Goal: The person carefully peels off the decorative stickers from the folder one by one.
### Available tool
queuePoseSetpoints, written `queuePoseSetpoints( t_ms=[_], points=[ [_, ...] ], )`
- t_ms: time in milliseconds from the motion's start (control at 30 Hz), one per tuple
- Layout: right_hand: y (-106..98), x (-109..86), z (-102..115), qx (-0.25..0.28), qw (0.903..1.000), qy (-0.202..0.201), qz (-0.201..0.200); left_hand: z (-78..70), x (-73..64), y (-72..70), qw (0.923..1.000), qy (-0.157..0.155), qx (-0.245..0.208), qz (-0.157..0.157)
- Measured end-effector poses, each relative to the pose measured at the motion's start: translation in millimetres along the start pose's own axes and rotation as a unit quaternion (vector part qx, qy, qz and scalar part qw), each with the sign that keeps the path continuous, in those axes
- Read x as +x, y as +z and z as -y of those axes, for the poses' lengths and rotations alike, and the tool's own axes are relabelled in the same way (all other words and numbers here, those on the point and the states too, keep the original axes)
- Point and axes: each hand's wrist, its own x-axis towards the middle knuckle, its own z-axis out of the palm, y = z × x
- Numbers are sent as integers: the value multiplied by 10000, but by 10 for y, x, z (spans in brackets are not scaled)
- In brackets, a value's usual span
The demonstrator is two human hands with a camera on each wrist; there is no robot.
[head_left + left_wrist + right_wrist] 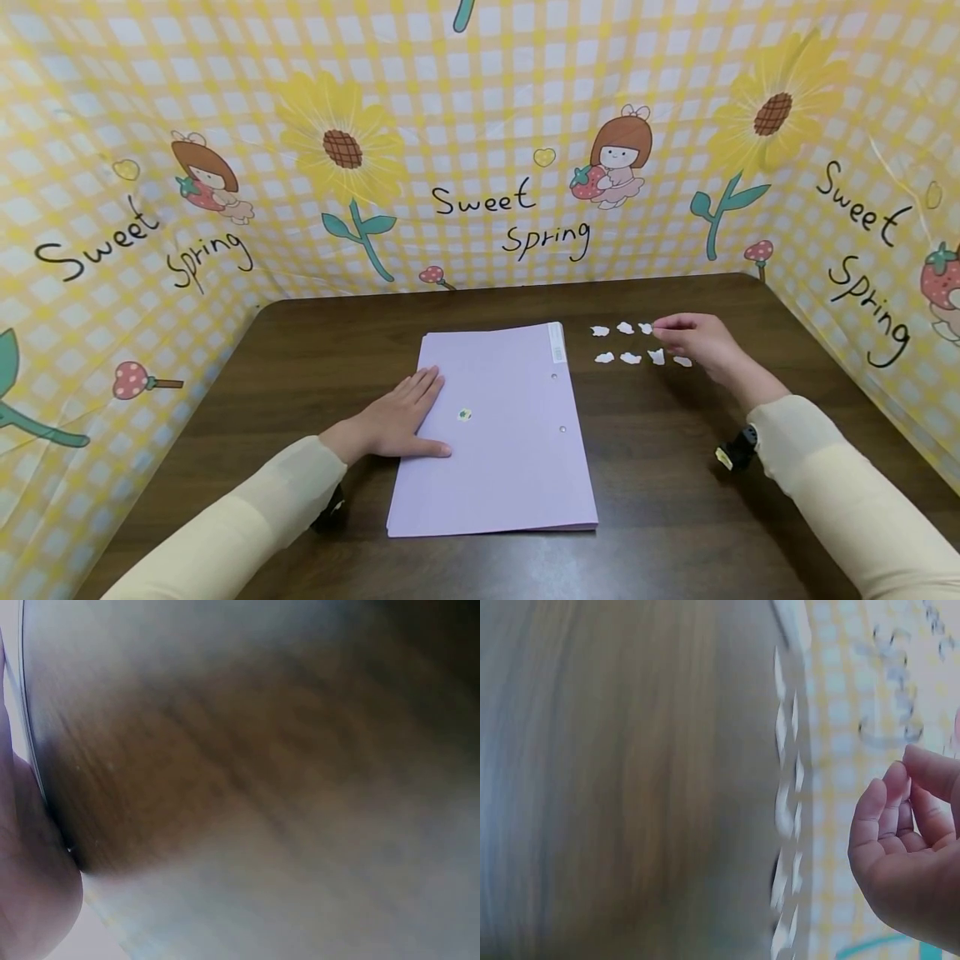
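A lilac folder (495, 483) lies flat on the table, with a small green-and-white sticker (465, 414) near its middle. My left hand (401, 417) presses flat across the folder's left edge, thumb and fingers spread. Part of that hand (37, 900) shows at the left of the left wrist view. White irregular paper pieces lie in two rows right of the folder. My right hand (701, 342) reaches over them, thumb and fingertips drawn together right beside a back-row piece (646, 328). In the right wrist view its fingers (868, 821) are curled; I cannot tell whether they pinch a piece.
The dark wooden table (315, 333) is walled by a yellow checked cloth (480, 125) printed with flowers and lettering. A white label (557, 343) sits at the folder's upper right. Dark wrist devices (738, 450) hang below both cuffs.
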Motion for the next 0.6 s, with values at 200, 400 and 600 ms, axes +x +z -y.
queuePoseSetpoints(
  t_ms=[200, 400, 600],
  points=[
    [380, -10, 240, 243, 9991, -178, 311, -6, 6, -6, 10000, 14, 2, -17],
    [774, -28, 399, 312, 9978, -153, 556, -21, -1, -13, 10000, 26, -48, -18],
    [1156, -38, 580, 267, 9956, -226, 869, -6, 2, 4, 10000, 31, -12, -40]
  ],
)
